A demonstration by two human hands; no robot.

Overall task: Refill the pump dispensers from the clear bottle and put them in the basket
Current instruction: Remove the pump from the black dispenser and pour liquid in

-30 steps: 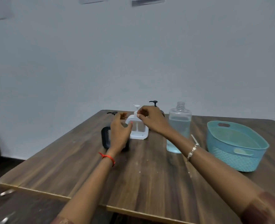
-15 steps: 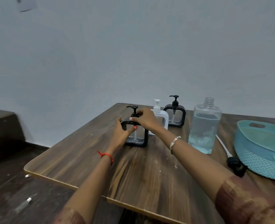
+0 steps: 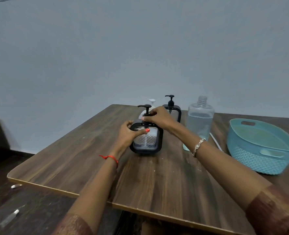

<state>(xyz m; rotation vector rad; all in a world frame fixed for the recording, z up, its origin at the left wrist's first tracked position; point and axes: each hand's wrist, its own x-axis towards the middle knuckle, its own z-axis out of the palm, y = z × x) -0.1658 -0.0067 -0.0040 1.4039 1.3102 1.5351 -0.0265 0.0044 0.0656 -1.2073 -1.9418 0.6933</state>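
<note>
The nearest pump dispenser (image 3: pixel 146 136), a black-framed, rounded-square bottle with a clear patterned window, stands upright near the middle of the wooden worktop (image 3: pixel 157 180), its long axis vertical and its black spout pointing left. The left hand (image 3: pixel 129 134) is wrapped around its left side, and the right hand (image 3: pixel 158 117) is closed on the pump collar at its top. Three dispensers show in all, two black and one white (image 3: pixel 150 106), plus one uncapped clear bottle (image 3: pixel 199 121), part full, and one teal basket (image 3: pixel 262 146) at the right.
</note>
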